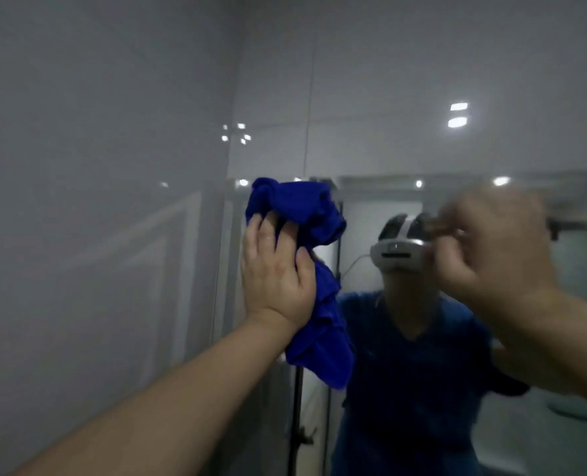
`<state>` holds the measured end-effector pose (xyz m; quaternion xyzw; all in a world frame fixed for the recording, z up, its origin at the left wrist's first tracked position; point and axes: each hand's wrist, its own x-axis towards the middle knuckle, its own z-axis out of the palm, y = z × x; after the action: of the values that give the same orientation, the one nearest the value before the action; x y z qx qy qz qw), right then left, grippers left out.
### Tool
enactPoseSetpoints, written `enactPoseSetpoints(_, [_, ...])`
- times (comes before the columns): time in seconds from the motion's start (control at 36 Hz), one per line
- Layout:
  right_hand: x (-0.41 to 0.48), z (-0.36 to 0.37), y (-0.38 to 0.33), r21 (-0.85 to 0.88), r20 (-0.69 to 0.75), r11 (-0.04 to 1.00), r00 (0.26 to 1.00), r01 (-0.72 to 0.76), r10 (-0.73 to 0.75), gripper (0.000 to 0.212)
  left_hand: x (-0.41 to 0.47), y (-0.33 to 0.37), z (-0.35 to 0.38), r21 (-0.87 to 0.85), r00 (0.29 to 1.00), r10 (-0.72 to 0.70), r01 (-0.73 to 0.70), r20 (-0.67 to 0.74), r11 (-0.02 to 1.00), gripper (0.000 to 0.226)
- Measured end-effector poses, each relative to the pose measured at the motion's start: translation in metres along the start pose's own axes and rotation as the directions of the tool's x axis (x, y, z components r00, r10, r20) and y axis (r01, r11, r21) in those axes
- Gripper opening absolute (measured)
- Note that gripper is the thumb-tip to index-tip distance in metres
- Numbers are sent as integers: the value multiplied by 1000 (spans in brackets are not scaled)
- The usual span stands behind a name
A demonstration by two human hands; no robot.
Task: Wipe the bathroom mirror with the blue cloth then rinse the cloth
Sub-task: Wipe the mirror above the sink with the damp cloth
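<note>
The blue cloth (pixel 306 207) is bunched under my left hand (pixel 275 269), which presses it flat against the bathroom mirror (pixel 577 269) near the mirror's upper left corner. Part of the cloth hangs down below my wrist. My right hand (pixel 491 249) is raised in front of the mirror at the right, blurred, with its fingers curled and nothing visible in it. My reflection in a blue shirt (pixel 405 372) with the head camera (pixel 398 250) fills the middle of the mirror.
Glossy grey wall tiles (pixel 96 166) run along the left and above the mirror, showing light spots. A thin black pole (pixel 297 424) stands below the cloth at the mirror's left edge. Below the frame nothing is visible.
</note>
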<state>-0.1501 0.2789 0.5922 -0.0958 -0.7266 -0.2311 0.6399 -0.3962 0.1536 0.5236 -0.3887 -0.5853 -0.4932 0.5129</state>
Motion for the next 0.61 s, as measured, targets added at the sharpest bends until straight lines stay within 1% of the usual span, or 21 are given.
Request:
enactPoseSetpoints(0.03, [2, -10, -37, 45, 27, 995, 995, 94, -95, 13, -22, 3, 1, -9, 999, 40, -40, 29, 999, 59])
enactPoseSetpoints(0.06, [-2, -3, -54, 64, 30, 988, 990, 138, -140, 14, -46, 5, 1, -15, 995, 76, -76, 64, 997, 61])
enactPoseSetpoints(0.14, [-17, 28, -69, 72, 201, 992, 973, 105, -118, 16, -117, 9, 1, -51, 972, 164, -157, 168, 986, 63])
enactPoseSetpoints(0.17, [-23, 38, -71, 57, 217, 993, 970, 100, -111, 17, -140, 9, 1, -61, 964, 189, -181, 189, 982, 62])
enactPoseSetpoints(0.19, [-26, 43, -74, -7, 238, 994, 966, 109, -105, 17, -162, 7, 1, -68, 956, 208, -198, 206, 978, 62])
enactPoseSetpoints(0.25, [-38, 52, -72, -79, 256, 983, 957, 164, -139, 17, -206, 0, 0, -58, 945, 221, -213, 240, 975, 62])
enactPoseSetpoints(0.31, [-43, 53, -71, -97, 245, 976, 955, 197, -168, 17, -249, -9, -3, -40, 935, 231, -229, 267, 973, 62])
enactPoseSetpoints(0.36, [-43, 52, -71, -76, 245, 980, 956, 184, -160, 20, -292, -20, -8, -4, 920, 230, -241, 317, 970, 59])
enactPoseSetpoints(0.44, [-43, 52, -74, -64, 248, 981, 955, 184, -163, 21, -362, -47, -17, 63, 895, 181, -225, 408, 972, 50])
enactPoseSetpoints(0.5, [-43, 53, -74, -81, 246, 979, 956, 185, -160, 22, -407, -68, -26, 135, 872, 117, -204, 475, 970, 52])
enactPoseSetpoints(0.53, [-44, 53, -75, -83, 253, 978, 953, 190, -163, 23, -426, -78, -31, 177, 864, 70, -180, 498, 968, 57])
enactPoseSetpoints(0.58, [-44, 55, -75, -101, 255, 975, 952, 199, -168, 25, -448, -92, -40, 235, 857, -36, -100, 514, 967, 80])
enactPoseSetpoints(0.61, [-44, 56, -74, -104, 264, 975, 950, 198, -165, 26, -452, -95, -43, 231, 851, -54, -81, 522, 970, 81])
